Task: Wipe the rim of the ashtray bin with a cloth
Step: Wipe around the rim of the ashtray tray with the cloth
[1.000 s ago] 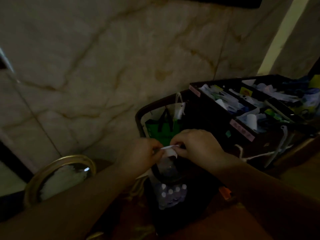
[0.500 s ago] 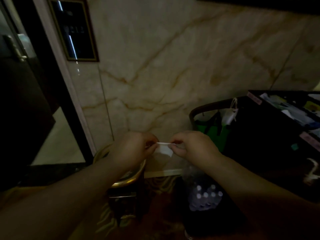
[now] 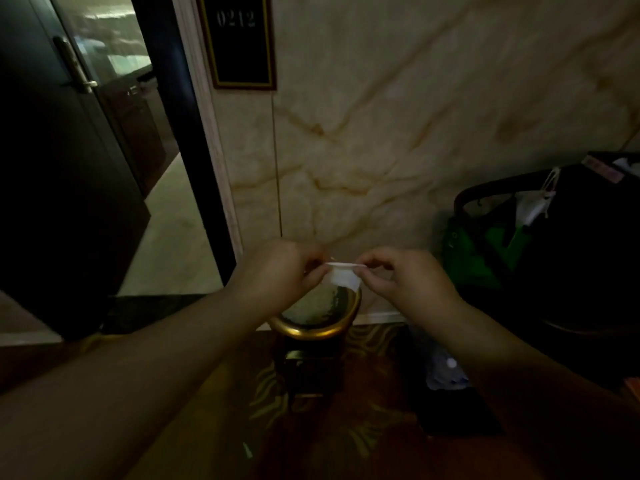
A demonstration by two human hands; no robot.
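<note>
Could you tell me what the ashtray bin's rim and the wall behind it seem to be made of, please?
The ashtray bin's rim looks like polished gold-toned metal, perhaps brass: it catches a bright, smooth highlight. The wall looks like glossy cream marble or a marble-look panel, with brown veins and a thin vertical seam. The white piece pinched by the left hand and right hand seems thin cloth or tissue; I cannot tell which.

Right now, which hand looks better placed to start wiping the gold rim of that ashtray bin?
Probably the left hand: it hovers over the round gold rim, while the right hand sits off to the side. Both pinch the small white cloth.
</note>
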